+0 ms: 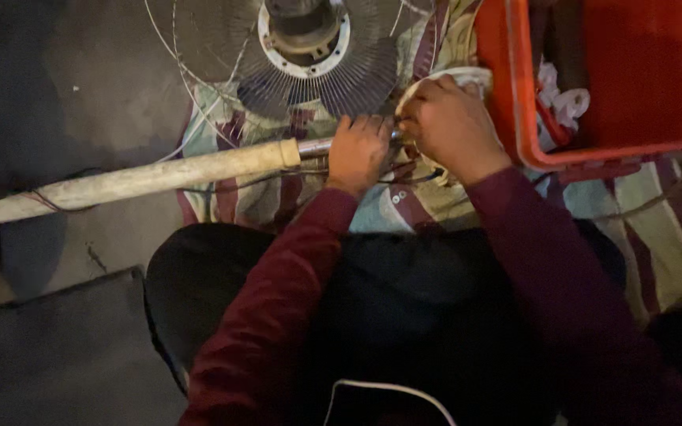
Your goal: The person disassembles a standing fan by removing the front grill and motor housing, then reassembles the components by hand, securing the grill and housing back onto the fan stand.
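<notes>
Left hand (359, 151) clenched around metal rod (315, 147); right hand (451, 126) gripping white cloth (455, 76). Fan grille (313, 55) at 12 o'clock, red crate (515, 95) at 2.

Grey concrete floor (112, 87), bare across the left half of the frame. Striped cloth (665, 229) spread on the floor from centre to the right edge, cream, maroon and pale blue bands. On the cloth: red plastic crate (515, 95) at upper right with white rags inside, fan grille (317, 71) at top centre, thin wires beside it. Long pale pole (120, 183) lies from the left edge towards centre. Dark flat slab (57, 355) at lower left.
</notes>
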